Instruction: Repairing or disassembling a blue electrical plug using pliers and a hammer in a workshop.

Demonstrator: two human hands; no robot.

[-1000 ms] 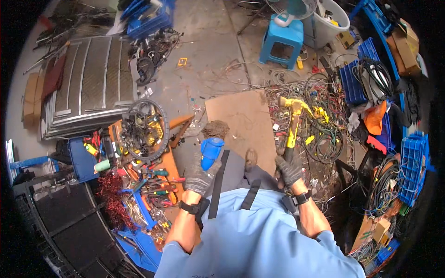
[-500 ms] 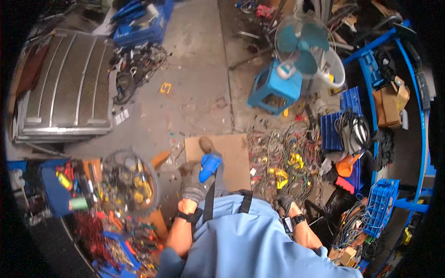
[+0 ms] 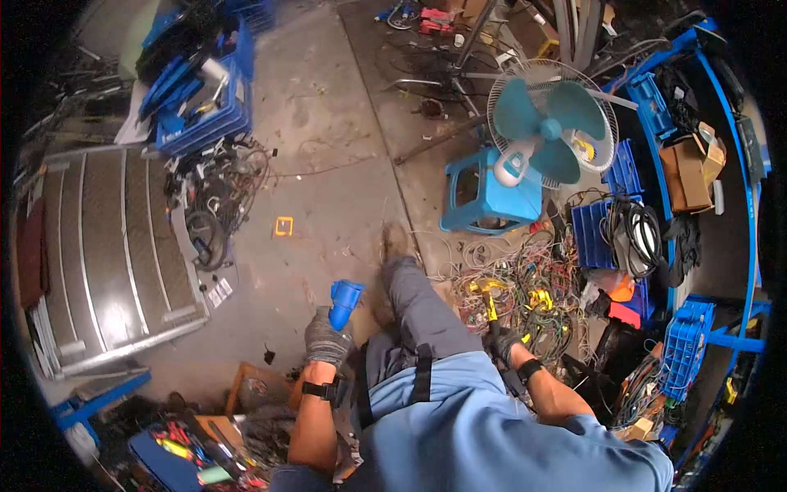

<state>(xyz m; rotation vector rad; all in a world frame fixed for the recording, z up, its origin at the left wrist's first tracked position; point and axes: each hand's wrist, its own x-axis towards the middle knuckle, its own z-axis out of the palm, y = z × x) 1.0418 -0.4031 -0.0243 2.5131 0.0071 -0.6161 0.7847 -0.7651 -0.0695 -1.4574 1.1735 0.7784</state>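
In my gloved left hand (image 3: 327, 338) is a blue plastic fitting (image 3: 345, 302), which looks like an industrial plug, held up over the concrete floor in front of my left side. The fingers wrap its lower part. My gloved right hand (image 3: 502, 343) is closed round the black grip of a yellow-headed hammer (image 3: 489, 305), its head pointing away from me. Behind the hammer head lies a heap of tangled cables (image 3: 529, 287) with yellow pieces among them.
A blue stool (image 3: 494, 197) carries a fan (image 3: 551, 127) ahead on the right. Blue shelving (image 3: 711, 90) lines the right side. Ribbed panels (image 3: 106, 254) are stacked at left, near a blue crate (image 3: 209, 123). A yellow square frame (image 3: 284, 226) lies on the floor.
I have stepped forward and my view has swung, so the cardboard sheet is out of sight. My left hand has raised the blue fitting away from my leg; both hands keep their hold.
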